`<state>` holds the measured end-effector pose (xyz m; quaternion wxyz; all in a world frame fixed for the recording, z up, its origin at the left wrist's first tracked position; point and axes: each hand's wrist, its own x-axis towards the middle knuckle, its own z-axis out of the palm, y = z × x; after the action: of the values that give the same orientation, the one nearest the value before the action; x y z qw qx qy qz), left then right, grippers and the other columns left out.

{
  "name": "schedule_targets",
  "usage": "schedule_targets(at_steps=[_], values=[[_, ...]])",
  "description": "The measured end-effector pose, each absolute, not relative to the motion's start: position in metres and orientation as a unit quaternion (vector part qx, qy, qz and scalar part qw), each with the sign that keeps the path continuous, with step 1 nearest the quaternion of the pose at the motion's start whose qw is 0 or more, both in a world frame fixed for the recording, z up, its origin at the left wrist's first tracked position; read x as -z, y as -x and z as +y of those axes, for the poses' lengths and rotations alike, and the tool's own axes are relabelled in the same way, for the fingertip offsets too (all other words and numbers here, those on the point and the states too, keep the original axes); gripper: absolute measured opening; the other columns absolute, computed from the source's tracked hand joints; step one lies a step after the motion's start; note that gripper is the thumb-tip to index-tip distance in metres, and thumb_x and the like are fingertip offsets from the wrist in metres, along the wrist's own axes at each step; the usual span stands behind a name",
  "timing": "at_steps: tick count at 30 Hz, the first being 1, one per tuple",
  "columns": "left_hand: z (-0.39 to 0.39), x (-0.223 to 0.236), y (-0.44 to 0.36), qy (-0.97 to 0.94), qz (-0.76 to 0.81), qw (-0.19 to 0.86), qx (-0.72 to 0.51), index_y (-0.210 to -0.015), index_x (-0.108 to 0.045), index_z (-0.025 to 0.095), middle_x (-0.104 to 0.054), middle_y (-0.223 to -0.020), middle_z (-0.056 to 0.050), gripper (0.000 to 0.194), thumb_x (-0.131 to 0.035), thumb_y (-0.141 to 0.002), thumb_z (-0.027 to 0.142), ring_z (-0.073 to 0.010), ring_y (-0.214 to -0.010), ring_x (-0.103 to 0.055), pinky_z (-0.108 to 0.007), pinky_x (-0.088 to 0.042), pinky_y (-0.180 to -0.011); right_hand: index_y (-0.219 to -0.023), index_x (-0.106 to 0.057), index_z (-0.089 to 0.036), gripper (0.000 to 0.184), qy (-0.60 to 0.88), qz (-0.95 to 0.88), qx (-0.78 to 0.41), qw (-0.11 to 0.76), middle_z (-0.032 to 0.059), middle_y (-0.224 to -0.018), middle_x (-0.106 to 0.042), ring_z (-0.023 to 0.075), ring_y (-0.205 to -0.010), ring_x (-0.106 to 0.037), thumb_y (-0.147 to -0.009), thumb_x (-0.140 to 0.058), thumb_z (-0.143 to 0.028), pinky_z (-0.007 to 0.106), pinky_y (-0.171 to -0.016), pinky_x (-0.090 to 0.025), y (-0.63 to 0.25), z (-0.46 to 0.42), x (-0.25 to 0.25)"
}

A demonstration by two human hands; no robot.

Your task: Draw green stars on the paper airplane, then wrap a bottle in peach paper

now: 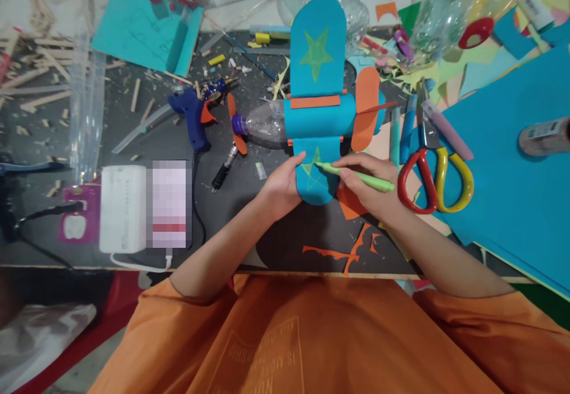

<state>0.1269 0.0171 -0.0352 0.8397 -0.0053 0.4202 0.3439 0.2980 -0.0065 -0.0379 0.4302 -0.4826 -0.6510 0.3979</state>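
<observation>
A toy airplane (318, 114) made from a plastic bottle wrapped in blue paper lies before me, with an orange propeller and orange tail. On its far blue wing is a filled green star (316, 55). The near wing (318, 195) bears a star outline, partly coloured in at the top and left. My left hand (285, 187) grips the left edge of that near wing, its thumb on top and its other fingers hidden beneath. In my right hand (363, 183) is a light green marker (376, 181), its tip touching the star on the near wing.
Scissors (430, 162) with red and yellow handles lie to the right, beside large blue sheets (512, 204). A blue glue gun (193, 114), a phone (169, 204) and a white box (123, 208) sit left. Plastic bottles, wood sticks and orange scraps (329, 253) surround the airplane.
</observation>
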Motion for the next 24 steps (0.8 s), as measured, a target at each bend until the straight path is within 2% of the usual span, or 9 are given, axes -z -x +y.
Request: schedule_targets(at_steps=[4, 6, 8, 14, 17, 24], values=[[0.0174, 0.0342, -0.1276, 0.008, 0.427, 0.833, -0.351, -0.144, -0.053, 0.008, -0.079, -0.110, -0.012, 0.049, -0.036, -0.102, 0.028, -0.0265, -0.114, -0.072, -0.040, -0.047, -0.111, -0.098, -0.075, -0.027, 0.028, 0.454, -0.616, -0.403, 0.502, 0.0025, -0.082, -0.076, 0.0154, -0.058, -0.067, -0.097, -0.057, -0.048, 0.033, -0.061, -0.059, -0.3044, -0.0054, 0.0458], [0.0175, 0.0345, -0.1275, 0.005, 0.422, 0.835, -0.354, -0.144, -0.053, 0.010, -0.079, -0.111, -0.011, 0.049, -0.035, -0.102, 0.028, -0.0268, -0.116, -0.071, -0.041, -0.045, -0.113, -0.104, -0.074, -0.029, 0.031, 0.444, -0.616, -0.411, 0.505, 0.0041, -0.092, -0.077, 0.0166, -0.062, -0.069, -0.097, -0.055, -0.052, 0.035, -0.064, -0.060, -0.3078, -0.0054, 0.0475], [0.0173, 0.0348, -0.1270, 0.000, 0.417, 0.839, -0.348, -0.143, -0.055, 0.009, -0.079, -0.111, -0.011, 0.049, -0.034, -0.102, 0.029, -0.0268, -0.118, -0.070, -0.041, -0.045, -0.114, -0.104, -0.074, -0.030, 0.026, 0.452, -0.627, -0.411, 0.484, 0.0048, -0.095, -0.077, 0.0176, -0.068, -0.070, -0.096, -0.059, -0.049, 0.035, -0.065, -0.060, -0.3090, -0.0064, 0.0469], [0.0159, 0.0329, -0.1260, -0.025, 0.424, 0.844, -0.327, -0.139, -0.057, 0.008, -0.080, -0.109, -0.010, 0.050, -0.029, -0.103, 0.028, -0.0244, -0.120, -0.069, -0.038, -0.046, -0.113, -0.087, -0.066, -0.024, 0.003, 0.476, -0.662, -0.360, 0.454, 0.0006, -0.075, -0.071, 0.0134, -0.058, -0.063, -0.089, -0.067, -0.027, 0.027, -0.053, -0.051, -0.3016, -0.0106, 0.0413], [0.0146, 0.0327, -0.1266, -0.036, 0.419, 0.846, -0.329, -0.139, -0.057, 0.009, -0.079, -0.112, -0.010, 0.048, -0.034, -0.101, 0.027, -0.0259, -0.123, -0.067, -0.040, -0.044, -0.116, -0.082, -0.063, -0.022, 0.004, 0.476, -0.683, -0.356, 0.424, -0.0007, -0.069, -0.068, 0.0122, -0.055, -0.059, -0.085, -0.066, -0.022, 0.025, -0.051, -0.048, -0.2997, -0.0101, 0.0396], [0.0121, 0.0384, -0.1254, -0.057, 0.390, 0.850, -0.348, -0.134, -0.062, 0.010, -0.076, -0.120, -0.012, 0.045, -0.042, -0.099, 0.028, -0.0295, -0.133, -0.060, -0.044, -0.036, -0.121, -0.080, -0.063, -0.023, 0.008, 0.455, -0.722, -0.329, 0.405, 0.0013, -0.072, -0.070, 0.0148, -0.060, -0.063, -0.088, -0.063, -0.024, 0.029, -0.058, -0.052, -0.2997, -0.0083, 0.0416]])
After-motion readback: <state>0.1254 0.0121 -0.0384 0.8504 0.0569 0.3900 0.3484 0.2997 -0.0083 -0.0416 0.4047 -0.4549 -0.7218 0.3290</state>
